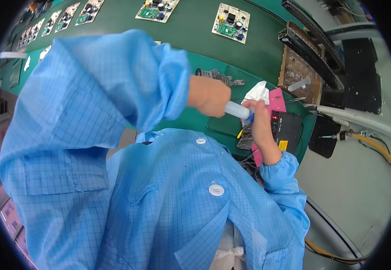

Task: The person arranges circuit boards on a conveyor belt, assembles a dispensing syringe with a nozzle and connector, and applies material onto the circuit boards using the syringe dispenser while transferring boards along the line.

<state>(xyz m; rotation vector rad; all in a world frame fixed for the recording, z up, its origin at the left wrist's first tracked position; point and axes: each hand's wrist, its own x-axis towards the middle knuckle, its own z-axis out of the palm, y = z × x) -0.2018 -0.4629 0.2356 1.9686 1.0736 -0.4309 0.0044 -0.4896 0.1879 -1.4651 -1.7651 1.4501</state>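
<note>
My left hand (pixel 210 96) is wrapped round one end of a translucent white syringe-like tube (pixel 237 110), which points right. At its other end, my right hand (pixel 262 123) has its fingers closed about the blue tip (pixel 251 117); the fingertips partly hide this end. Crumpled white paper (pixel 257 92) and a pink sheet (pixel 277 100) lie just beyond my right hand. A grey knitted item (pixel 220 76) rests on the green mat above my left hand.
Circuit boards (pixel 231 23) lie along the back of the green table (pixel 186 38). To the right are a black box (pixel 287 128) with a red light, a wooden tray (pixel 294 67) holding another tube (pixel 299 84), black rails (pixel 310 56) and a yellow hose (pixel 380 150).
</note>
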